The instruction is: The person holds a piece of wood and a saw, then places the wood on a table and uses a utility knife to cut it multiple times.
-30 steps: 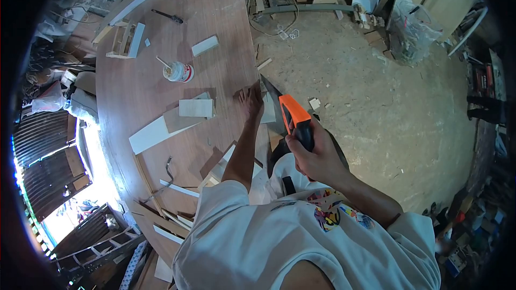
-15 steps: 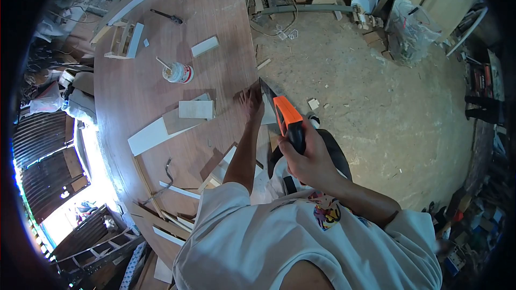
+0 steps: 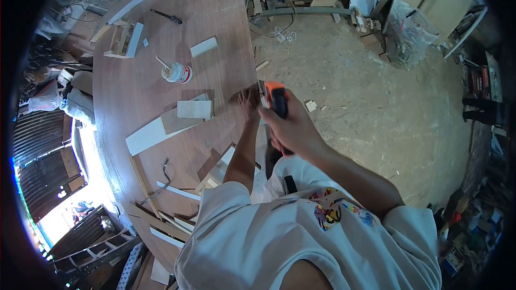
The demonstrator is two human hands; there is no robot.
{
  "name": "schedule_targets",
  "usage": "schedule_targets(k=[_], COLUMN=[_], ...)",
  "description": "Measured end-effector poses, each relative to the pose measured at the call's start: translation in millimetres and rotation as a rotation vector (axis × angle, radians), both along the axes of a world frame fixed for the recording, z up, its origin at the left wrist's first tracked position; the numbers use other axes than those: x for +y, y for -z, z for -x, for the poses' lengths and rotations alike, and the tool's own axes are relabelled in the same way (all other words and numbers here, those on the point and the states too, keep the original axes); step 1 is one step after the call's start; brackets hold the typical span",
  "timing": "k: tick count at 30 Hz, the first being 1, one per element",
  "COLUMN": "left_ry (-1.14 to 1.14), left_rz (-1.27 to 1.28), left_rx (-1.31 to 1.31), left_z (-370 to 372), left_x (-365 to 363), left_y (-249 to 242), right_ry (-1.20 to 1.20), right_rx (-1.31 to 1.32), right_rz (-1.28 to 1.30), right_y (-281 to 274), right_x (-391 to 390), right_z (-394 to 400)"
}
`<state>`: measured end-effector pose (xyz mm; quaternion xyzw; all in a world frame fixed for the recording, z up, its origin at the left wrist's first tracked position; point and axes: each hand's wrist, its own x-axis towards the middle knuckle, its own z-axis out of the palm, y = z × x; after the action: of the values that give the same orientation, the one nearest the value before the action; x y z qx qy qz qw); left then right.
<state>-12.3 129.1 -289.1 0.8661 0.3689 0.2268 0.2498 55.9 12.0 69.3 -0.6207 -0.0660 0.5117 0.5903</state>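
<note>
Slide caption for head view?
Right hand grips orange-and-black handsaw at edge of the table, left hand close by.

"What's the left hand [image 3: 248, 104] doing from where you stand?"
"Back upward, fingers parted — left forearm [image 3: 243, 153] stretched forward."
"And the right hand [image 3: 293, 123]?"
"Curled, near the left — elbow bent, right forearm [image 3: 349, 171] angled inward."
</note>
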Motion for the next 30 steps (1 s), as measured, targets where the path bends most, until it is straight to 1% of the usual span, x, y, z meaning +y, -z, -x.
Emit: schedule_targets(k=[1, 3, 5, 7, 8, 10, 11, 13, 15, 17, 18, 20, 21, 22, 23, 24, 25, 26, 29, 30], left_ry=[0.005, 0.106, 0.093, 0.063, 0.067, -0.030, 0.054, 0.050, 0.066, -0.013, 0.000, 0.219, 0.197, 0.212, 0.224, 0.233, 0.136, 0.141, 0.229, 0.252], left_rz=[-0.001, -0.070, -0.062, -0.044, -0.039, 0.273, -0.110, -0.112, -0.114, 0.234, 0.232, -0.112, -0.091, -0.081, 0.026, 0.139, -0.043, -0.041, -0.104, -0.122], left_rx=[0.000, -0.035, -0.016, 0.008, 0.012, 0.173, -0.010, -0.049, -0.061, -0.173, -0.173, 0.012, -0.069, -0.058, -0.216, -0.370, -0.174, -0.174, -0.043, 0.003], left_z=[1, 2, 4, 4, 6, -3, 2, -4, 7, 3, 5, 4, 10, 21, 19, 16, 9, 7, 4, 4], left_x=[-1, 0, 3, 6, 6, 11, 5, 4, 0, 0, 2, 9, 14, 12, 18, 20, 16, 15, 17, 14], left_y=[-7, -27, -13, -5, -2, -2, -2, -4, -9, -19, -20, -14, 12, 28, 37, 36, 37, 27, 1, -3], right_ry=[0.000, 0.001, 0.004, 0.018, 0.021, 0.009, 0.008, -0.014, -0.020, -0.014, -0.024, -0.031, -0.055, -0.069, -0.074, -0.059, -0.054, -0.054, -0.031, -0.040], right_rx=[0.044, 0.070, 0.101, 0.007, 0.012, -0.081, -0.088, -0.112, -0.106, -0.120, -0.113, -0.122, -0.068, -0.011, -0.033, -0.032, -0.015, 0.006, 0.008, 0.010], right_rz=[0.068, 0.070, 0.081, 0.108, 0.114, -0.003, -0.001, 0.031, 0.066, 0.090, 0.088, 0.084, 0.127, 0.166, 0.132, 0.132, 0.131, 0.131, 0.158, 0.163], right_y=[12, 57, 69, 67, 67, 67, 68, 68, 70, 64, 58, 33, 15, 5, 6, -1, -8, -15, -26, -12], right_x=[7, 18, 21, 18, 14, 8, 7, 9, 18, 33, 41, 57, 59, 60, 60, 58, 57, 56, 56, 58], right_z=[-5, -15, -19, -19, -14, -10, -11, -8, -12, -20, -22, -34, -34, -33, -31, -31, -32, -33, -37, -38])
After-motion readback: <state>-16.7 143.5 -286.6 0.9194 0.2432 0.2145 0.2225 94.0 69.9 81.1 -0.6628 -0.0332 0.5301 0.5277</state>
